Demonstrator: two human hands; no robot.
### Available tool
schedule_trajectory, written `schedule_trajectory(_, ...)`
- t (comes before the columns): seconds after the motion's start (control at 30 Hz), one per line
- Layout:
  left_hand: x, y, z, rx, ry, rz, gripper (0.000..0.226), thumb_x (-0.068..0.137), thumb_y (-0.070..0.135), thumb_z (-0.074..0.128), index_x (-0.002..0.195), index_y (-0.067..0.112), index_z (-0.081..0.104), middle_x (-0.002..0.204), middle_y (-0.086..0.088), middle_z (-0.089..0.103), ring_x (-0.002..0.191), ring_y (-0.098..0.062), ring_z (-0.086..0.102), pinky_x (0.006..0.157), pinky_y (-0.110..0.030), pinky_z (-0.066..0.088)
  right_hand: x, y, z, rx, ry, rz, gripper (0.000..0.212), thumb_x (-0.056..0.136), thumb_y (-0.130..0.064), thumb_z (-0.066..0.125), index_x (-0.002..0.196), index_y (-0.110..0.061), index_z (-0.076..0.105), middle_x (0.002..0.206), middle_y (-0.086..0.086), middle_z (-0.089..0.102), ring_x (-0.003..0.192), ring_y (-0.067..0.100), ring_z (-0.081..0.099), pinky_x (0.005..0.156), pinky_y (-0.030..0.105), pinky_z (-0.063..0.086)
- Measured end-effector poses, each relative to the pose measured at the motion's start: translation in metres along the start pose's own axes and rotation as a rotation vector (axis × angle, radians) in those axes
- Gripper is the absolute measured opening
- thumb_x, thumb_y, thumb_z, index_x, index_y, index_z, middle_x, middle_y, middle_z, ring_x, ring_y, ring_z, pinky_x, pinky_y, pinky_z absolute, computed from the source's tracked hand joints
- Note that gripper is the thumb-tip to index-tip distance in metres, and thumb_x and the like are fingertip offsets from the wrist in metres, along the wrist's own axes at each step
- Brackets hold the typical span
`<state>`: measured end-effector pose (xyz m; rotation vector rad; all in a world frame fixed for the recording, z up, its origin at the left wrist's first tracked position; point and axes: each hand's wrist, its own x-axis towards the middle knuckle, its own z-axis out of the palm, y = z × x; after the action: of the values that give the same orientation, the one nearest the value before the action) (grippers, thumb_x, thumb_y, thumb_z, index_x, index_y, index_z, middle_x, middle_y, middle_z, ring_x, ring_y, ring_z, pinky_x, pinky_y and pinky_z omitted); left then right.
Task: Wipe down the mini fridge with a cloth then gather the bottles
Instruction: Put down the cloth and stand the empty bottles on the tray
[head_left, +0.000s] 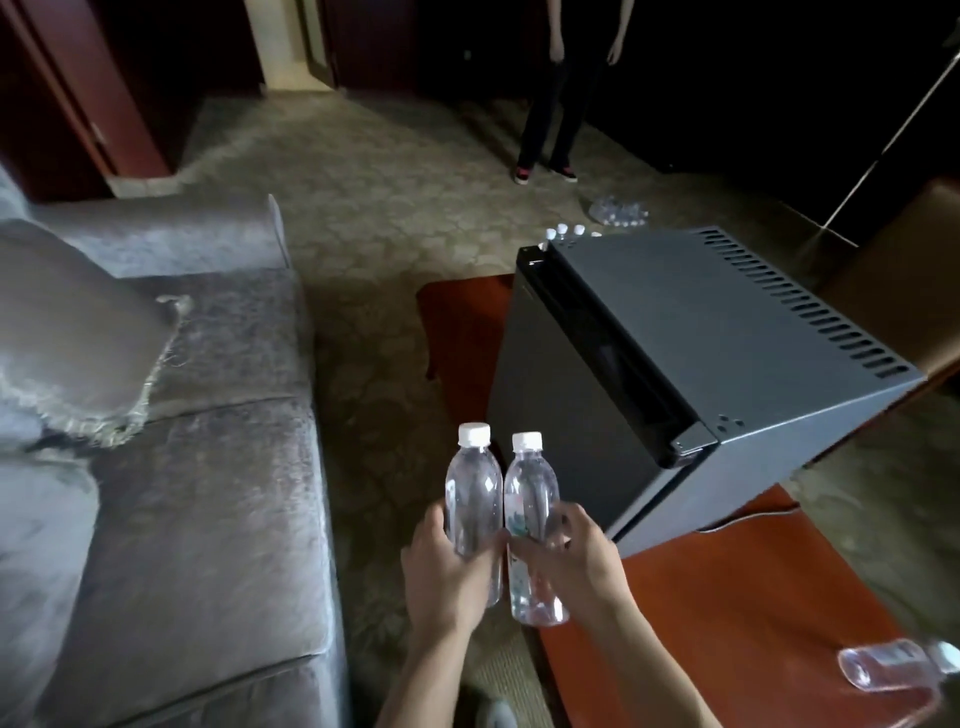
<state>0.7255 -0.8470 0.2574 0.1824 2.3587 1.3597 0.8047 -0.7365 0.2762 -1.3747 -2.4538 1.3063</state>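
The dark grey mini fridge (691, 358) stands on a reddish wooden table (727, 623), its door shut. My left hand (441, 577) grips a clear water bottle (472, 483) with a white cap. Beside it, my right hand (571, 561) grips a second clear bottle (530, 499), which has a printed label. Both bottles are upright, side by side, in front of the fridge's near corner. A third bottle (893, 665) lies on its side on the table at lower right. White caps of more bottles (563, 231) show behind the fridge. No cloth is in view.
A grey sofa (171, 493) with a cushion (78, 332) fills the left. Patterned carpet runs between sofa and table. A wrapped pack of bottles (618, 210) lies on the floor beyond the fridge. A person's legs (550, 119) stand at the back.
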Motion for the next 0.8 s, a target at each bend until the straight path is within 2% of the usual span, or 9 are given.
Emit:
schedule_trajectory(0.1,0.024,0.005,0.000,0.020,0.039,-0.011,0.088,0.066,0.060,0.077,0.138,0.022,0.045,0.137,0.001,0.056,0.122,-0.023,0.053,0.096,-0.035,0.048,0.029,-0.010,0.006,0.012,0.016,-0.054,0.064,0.067,-0.061,0.074,0.116,-0.027,0.052,0.109,-0.007,0.059,0.088,0.014,0.064,0.075,0.039,0.058)
schedule_trajectory(0.17,0.041,0.011,-0.002,0.037,0.067,-0.023,0.091,0.067,0.060,0.077,0.142,0.023,0.041,0.140,0.000,0.053,0.126,-0.024,0.051,0.100,-0.038,0.047,0.049,-0.018,0.007,-0.004,0.025,-0.093,0.066,0.072,-0.054,0.075,0.125,-0.023,0.051,0.116,-0.005,0.056,0.096,0.013,0.059,0.080,0.035,0.055)
schedule_trajectory(0.3,0.072,0.028,-0.006,0.095,0.155,0.016,0.076,0.065,0.054,0.078,0.131,0.026,0.051,0.119,0.005,0.065,0.105,-0.018,0.062,0.084,-0.032,0.053,0.084,-0.039,0.005,0.011,0.006,-0.141,0.058,0.075,-0.048,0.074,0.122,-0.022,0.052,0.109,-0.002,0.060,0.094,0.015,0.059,0.082,0.037,0.054)
schedule_trajectory(0.43,0.102,0.045,-0.006,0.130,0.158,0.022,0.074,0.065,0.059,0.077,0.127,0.029,0.051,0.116,0.007,0.065,0.103,-0.015,0.062,0.084,-0.035,0.055,0.109,-0.065,-0.002,0.022,0.021,-0.189,0.061,0.075,-0.051,0.074,0.124,-0.023,0.052,0.103,-0.008,0.055,0.092,0.012,0.059,0.084,0.037,0.054)
schedule_trajectory(0.53,0.126,0.054,-0.008,0.093,0.150,0.013,0.068,0.069,0.053,0.079,0.126,0.028,0.052,0.116,0.008,0.064,0.096,-0.008,0.058,0.082,-0.027,0.050,0.126,-0.078,-0.002,0.003,-0.026,-0.202,0.064,0.075,-0.054,0.073,0.127,-0.026,0.051,0.106,-0.011,0.054,0.095,0.008,0.057,0.085,0.032,0.054)
schedule_trajectory(0.63,0.157,0.059,-0.014,0.083,0.133,0.004,0.067,0.073,0.046,0.079,0.129,0.021,0.053,0.114,0.005,0.064,0.088,-0.006,0.052,0.076,-0.024,0.043,0.150,-0.090,0.007,-0.001,-0.063,-0.174,0.065,0.074,-0.057,0.073,0.128,-0.028,0.051,0.109,-0.008,0.058,0.098,0.011,0.058,0.085,0.033,0.054)
schedule_trajectory(0.73,0.197,0.065,-0.020,0.093,0.104,0.012,0.065,0.075,0.045,0.077,0.129,0.020,0.052,0.110,0.007,0.061,0.085,-0.006,0.049,0.073,-0.022,0.041,0.182,-0.106,0.027,-0.019,-0.055,-0.140,0.064,0.072,-0.061,0.071,0.124,-0.028,0.053,0.104,-0.006,0.060,0.094,0.015,0.061,0.081,0.036,0.055)
schedule_trajectory(0.8,0.227,0.068,-0.026,0.096,0.075,0.016,0.063,0.077,0.044,0.076,0.129,0.020,0.052,0.106,0.010,0.058,0.079,-0.003,0.048,0.064,-0.017,0.039,0.203,-0.121,0.042,-0.025,-0.029,-0.117,0.061,0.069,-0.065,0.069,0.116,-0.029,0.055,0.096,-0.007,0.062,0.087,0.015,0.063,0.076,0.038,0.057)
